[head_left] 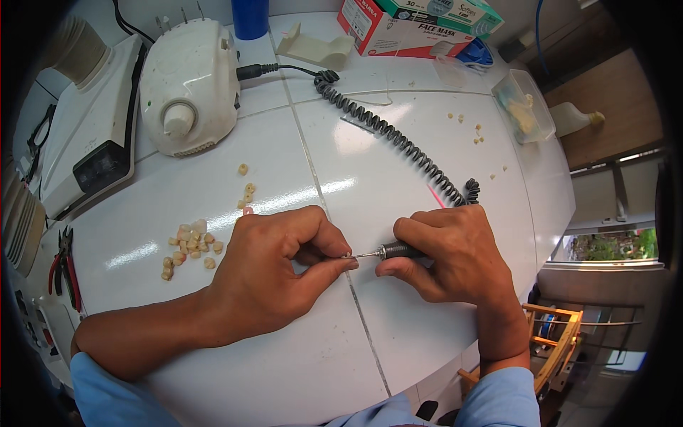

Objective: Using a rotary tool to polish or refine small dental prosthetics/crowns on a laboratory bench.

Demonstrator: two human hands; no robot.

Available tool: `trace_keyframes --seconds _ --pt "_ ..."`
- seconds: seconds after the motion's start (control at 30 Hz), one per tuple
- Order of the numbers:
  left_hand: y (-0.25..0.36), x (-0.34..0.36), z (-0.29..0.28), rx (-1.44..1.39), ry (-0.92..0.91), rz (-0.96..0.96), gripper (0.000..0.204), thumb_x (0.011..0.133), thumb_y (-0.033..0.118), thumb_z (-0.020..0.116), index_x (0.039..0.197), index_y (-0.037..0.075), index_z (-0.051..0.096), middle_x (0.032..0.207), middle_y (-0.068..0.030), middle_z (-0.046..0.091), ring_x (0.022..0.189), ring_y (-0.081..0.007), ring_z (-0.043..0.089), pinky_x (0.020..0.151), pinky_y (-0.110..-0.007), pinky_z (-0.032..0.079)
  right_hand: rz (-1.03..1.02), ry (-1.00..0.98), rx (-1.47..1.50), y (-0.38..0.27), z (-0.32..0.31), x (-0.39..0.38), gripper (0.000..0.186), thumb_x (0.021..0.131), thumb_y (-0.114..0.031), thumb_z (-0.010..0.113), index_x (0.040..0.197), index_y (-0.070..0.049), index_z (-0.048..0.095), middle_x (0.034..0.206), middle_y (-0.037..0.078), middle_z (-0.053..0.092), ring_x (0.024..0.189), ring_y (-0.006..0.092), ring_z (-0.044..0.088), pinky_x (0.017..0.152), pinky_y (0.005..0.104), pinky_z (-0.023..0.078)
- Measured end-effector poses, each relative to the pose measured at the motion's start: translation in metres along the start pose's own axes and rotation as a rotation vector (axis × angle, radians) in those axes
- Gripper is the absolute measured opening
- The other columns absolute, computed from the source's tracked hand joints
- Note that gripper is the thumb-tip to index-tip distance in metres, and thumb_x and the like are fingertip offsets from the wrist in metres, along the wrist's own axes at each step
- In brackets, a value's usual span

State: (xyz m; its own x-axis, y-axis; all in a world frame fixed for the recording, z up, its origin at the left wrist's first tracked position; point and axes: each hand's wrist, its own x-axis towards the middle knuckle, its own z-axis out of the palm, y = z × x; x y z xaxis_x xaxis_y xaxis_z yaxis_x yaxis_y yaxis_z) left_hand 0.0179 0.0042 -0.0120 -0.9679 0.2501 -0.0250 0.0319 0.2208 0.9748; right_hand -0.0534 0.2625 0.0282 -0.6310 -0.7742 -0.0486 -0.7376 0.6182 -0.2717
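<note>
right hand (454, 255): grip wrapped round black-and-silver cylindrical handpiece (403, 250) over glossy white surface (284, 377) | long axis left-right, slim metal bit (367, 254) pointing left | left hand (276, 267) nearest its tip: grip pinched narrow, contents unclear

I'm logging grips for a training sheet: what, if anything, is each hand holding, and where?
The right hand holds a rotary tool by its dark grip. The left hand seems to pinch something tiny at the tool's tip, too hidden to identify.
</note>
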Motion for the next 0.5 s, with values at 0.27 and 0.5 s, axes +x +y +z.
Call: trace_keyframes --seconds 0.27,0.5 --pt "0.0002 -0.0002 -0.0001 0.004 -0.007 0.011 0.014 0.094 -0.005 0.084 0.098 -0.007 0.07 0.098 -0.0149 0.08 0.091 -0.0167 0.079 0.082 -0.029 0.067 0.008 0.013 0.018 -0.0007 -0.0002 0.0001 0.053 0.1 -0.061 0.074 0.083 -0.011 0.067 0.063 0.006 0.066 0.051 0.0289 0.062 0.049 0.0421 0.042" --pt "-0.0002 0.0015 0.0002 0.014 -0.007 0.028 0.014 0.094 -0.004 0.084 0.098 -0.007 0.071 0.098 -0.0146 0.08 0.09 -0.0163 0.079 0.081 -0.028 0.067 0.011 0.016 0.019 0.0006 0.001 -0.0001 0.055 0.101 -0.062 0.073 0.082 -0.011 0.067 0.063 0.005 0.066 0.05 0.0284 0.062 0.049 0.0419 0.042"
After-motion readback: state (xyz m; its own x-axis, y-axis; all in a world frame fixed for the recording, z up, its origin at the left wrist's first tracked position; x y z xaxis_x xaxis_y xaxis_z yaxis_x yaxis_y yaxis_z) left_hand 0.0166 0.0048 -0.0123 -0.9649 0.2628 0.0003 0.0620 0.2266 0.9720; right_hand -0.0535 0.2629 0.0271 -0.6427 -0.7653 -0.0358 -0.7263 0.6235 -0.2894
